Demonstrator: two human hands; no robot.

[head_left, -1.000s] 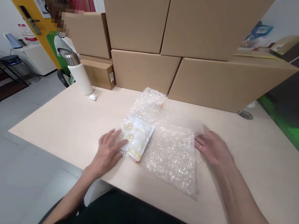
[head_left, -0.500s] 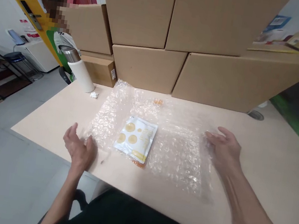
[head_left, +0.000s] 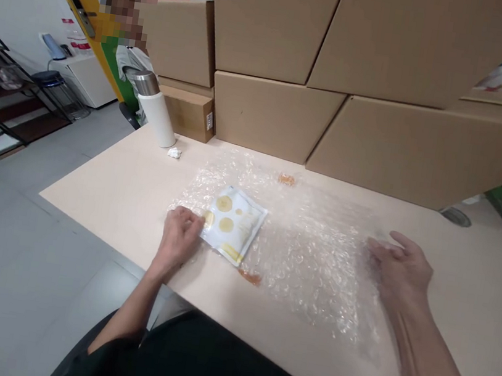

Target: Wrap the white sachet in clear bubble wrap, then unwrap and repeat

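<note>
One left hand (head_left: 180,234): curled at packet (head_left: 237,226) left side; grip unclear.
Right hand (head_left: 402,273): half-open at bubble wrap (head_left: 315,265) right edge; hold unclear.
Packet: flat, nearer worktop (head_left: 109,199) front edge.
Bottle (head_left: 160,119): standing, far left corner.

Bright, soft light; glare specks bubble wrap (head_left: 315,265); right hand (head_left: 402,271) seemingly blurred.
</note>
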